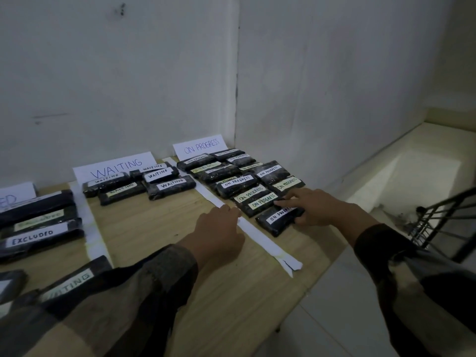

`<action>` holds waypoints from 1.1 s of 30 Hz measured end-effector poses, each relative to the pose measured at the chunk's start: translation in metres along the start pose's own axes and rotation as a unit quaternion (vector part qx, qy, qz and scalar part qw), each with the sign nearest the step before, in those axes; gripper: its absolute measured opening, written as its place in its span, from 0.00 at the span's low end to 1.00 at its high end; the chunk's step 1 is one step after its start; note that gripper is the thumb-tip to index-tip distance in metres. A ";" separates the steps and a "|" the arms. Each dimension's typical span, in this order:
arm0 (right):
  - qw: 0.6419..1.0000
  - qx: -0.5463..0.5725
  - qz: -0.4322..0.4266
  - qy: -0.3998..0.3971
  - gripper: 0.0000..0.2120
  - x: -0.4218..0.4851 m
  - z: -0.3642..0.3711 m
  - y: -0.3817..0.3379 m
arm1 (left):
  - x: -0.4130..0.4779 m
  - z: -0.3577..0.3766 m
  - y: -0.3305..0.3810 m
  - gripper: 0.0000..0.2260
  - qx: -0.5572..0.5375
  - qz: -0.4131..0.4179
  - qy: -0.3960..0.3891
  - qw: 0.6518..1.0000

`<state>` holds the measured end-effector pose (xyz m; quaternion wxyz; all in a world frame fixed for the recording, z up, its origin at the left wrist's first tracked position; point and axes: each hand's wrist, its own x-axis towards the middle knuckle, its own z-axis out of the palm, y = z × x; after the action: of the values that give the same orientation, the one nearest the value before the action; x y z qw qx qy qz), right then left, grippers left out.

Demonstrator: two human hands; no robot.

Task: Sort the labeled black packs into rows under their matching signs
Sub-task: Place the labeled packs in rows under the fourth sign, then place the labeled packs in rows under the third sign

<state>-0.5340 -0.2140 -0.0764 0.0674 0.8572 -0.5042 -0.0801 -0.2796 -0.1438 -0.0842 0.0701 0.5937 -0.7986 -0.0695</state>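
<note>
A dim indoor corner, likely a back room or home landing: scuffed white walls [128, 73], a pale tiled floor [334, 318], a low wooden counter [159, 222] carrying handwritten paper signs [201, 148], and a black metal railing [448, 200] beside a sunken step.

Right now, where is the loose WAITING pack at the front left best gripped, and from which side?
Probably across its short width near the far end, from above: the WAITING pack lies flat, and the left sleeve hides its near edge.
</note>
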 end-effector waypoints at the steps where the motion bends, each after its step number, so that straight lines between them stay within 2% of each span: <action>1: 1.000 -0.006 0.003 0.001 0.30 0.000 0.000 -0.001 | -0.001 -0.002 0.000 0.22 0.000 0.000 0.001 1.000; 8: 0.999 -0.028 0.023 0.009 0.34 -0.002 -0.024 -0.024 | -0.010 -0.023 -0.010 0.25 0.000 0.020 -0.032 0.999; 12: 0.994 0.085 -0.026 0.070 0.29 0.003 -0.043 -0.064 | -0.020 -0.039 -0.025 0.25 0.004 0.029 -0.084 0.996; 18: 0.960 0.220 -0.098 0.142 0.21 0.011 -0.061 -0.135 | -0.047 -0.077 -0.060 0.22 0.043 0.024 -0.078 0.996; 27: 0.916 0.323 -0.202 0.123 0.17 0.008 -0.078 -0.238 | -0.123 -0.130 -0.129 0.19 0.038 -0.036 -0.082 0.995; 33: 0.909 0.310 -0.265 0.089 0.18 0.012 -0.087 -0.300 | -0.175 -0.137 -0.168 0.19 0.035 -0.082 -0.094 0.992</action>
<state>-0.2542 -0.0764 -0.0510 -0.1806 0.9406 -0.2499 0.1421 -0.0457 -0.0278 0.0124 -0.0320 0.6503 -0.7520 -0.1029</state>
